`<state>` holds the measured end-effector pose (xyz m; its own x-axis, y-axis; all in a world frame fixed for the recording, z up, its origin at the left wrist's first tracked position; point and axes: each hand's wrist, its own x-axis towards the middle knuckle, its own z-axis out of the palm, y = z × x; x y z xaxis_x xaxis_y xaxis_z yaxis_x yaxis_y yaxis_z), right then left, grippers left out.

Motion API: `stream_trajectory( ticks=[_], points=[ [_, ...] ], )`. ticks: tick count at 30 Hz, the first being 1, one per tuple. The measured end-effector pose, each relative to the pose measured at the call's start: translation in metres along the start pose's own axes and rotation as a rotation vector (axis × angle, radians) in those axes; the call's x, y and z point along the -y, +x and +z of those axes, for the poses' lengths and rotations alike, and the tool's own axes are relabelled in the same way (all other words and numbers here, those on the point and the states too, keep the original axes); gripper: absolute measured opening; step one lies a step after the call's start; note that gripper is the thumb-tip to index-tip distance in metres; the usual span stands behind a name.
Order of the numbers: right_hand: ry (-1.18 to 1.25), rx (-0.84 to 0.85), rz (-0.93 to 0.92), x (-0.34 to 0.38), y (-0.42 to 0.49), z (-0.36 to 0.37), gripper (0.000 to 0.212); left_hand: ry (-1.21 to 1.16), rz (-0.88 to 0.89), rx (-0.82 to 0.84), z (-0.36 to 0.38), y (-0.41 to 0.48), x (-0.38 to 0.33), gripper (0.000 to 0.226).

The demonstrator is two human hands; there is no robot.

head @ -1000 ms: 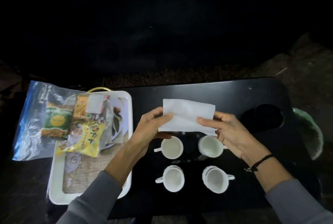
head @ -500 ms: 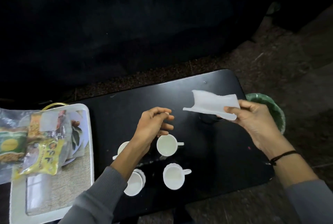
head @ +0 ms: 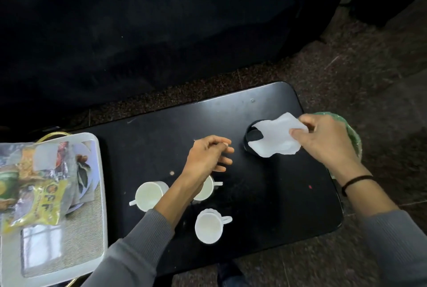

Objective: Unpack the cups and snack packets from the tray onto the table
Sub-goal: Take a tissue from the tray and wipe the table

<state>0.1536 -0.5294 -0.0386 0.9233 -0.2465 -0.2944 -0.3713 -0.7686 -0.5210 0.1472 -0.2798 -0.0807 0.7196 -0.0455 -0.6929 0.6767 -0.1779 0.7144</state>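
My right hand (head: pixel 323 143) pinches a white paper napkin (head: pixel 275 138) over a round hole (head: pixel 253 135) near the right end of the black table (head: pixel 161 138). My left hand (head: pixel 208 159) hovers over the table's middle, fingers loosely curled, holding nothing. Three white cups show on the table: one at the left (head: pixel 147 195), one (head: pixel 206 188) partly hidden under my left wrist, one nearer me (head: pixel 209 226). The white tray (head: pixel 99 194) at the left holds several snack packets, among them a yellow one (head: pixel 42 208).
A plate with a leaf pattern (head: pixel 84 171) lies in the tray under the packets, on a woven mat (head: pixel 80 229). A green bowl-like object (head: pixel 351 134) sits off the table's right edge behind my right hand. Speckled floor surrounds the table.
My left hand let go of the napkin. My right hand carried it right, over the round hole. The view swung right, so tray and cups shifted left.
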Motion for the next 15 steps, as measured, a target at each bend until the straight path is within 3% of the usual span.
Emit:
stream_trajectory(
  ticks=[15],
  points=[
    [-0.286, 0.01, -0.205, 0.024, 0.02, 0.03, 0.013, 0.099, 0.076, 0.041, 0.022, -0.003, 0.002, 0.021]
  ],
)
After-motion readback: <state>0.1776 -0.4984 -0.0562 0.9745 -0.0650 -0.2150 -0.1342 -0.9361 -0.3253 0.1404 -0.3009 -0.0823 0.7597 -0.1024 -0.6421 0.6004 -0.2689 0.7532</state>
